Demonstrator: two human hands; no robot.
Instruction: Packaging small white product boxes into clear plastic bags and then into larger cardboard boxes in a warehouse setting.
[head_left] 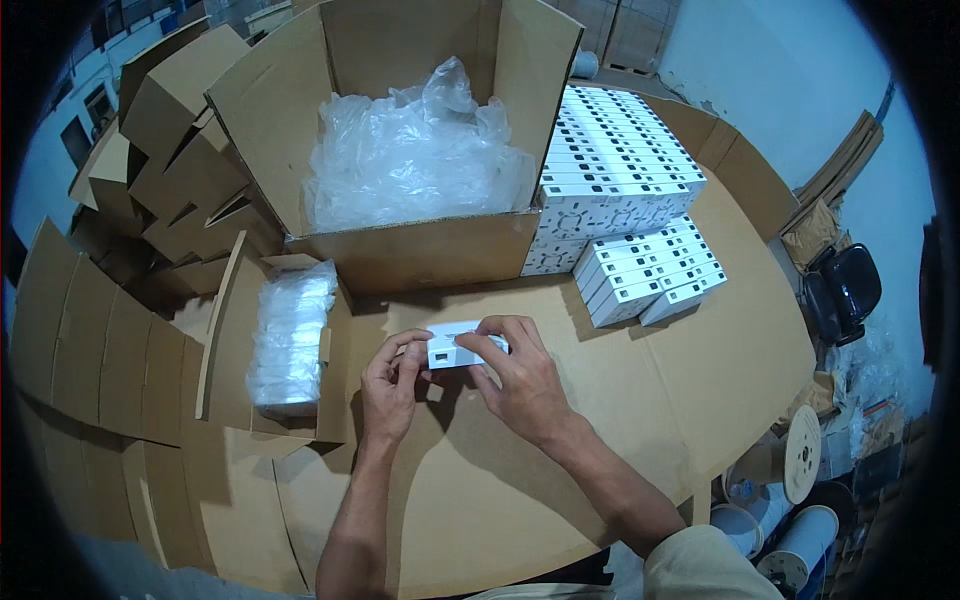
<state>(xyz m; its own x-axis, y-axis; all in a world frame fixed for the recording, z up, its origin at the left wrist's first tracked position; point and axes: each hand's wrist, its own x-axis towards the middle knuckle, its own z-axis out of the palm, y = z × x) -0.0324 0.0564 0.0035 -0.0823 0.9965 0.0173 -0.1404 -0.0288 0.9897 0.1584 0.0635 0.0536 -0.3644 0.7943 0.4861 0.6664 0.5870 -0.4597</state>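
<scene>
A small white box [447,352] with a dark printed square on its side is held above the cardboard-covered table. My left hand [394,372] grips its left end between thumb and fingers. My right hand [515,370] is closed on its right end, with fingers lying over the top face; part of the box is hidden under them. To the left of my hands stands an open cardboard carton [333,378] holding a row of items in clear plastic wrap [290,340].
A large open carton [420,250] filled with clear plastic bags [420,150] stands behind. Stacked white boxes [620,190] rise at the back right, with a lower stack [650,270] before them. Empty cartons [190,150] pile up at left. Cable spools [800,455] and a black chair [843,290] are at right.
</scene>
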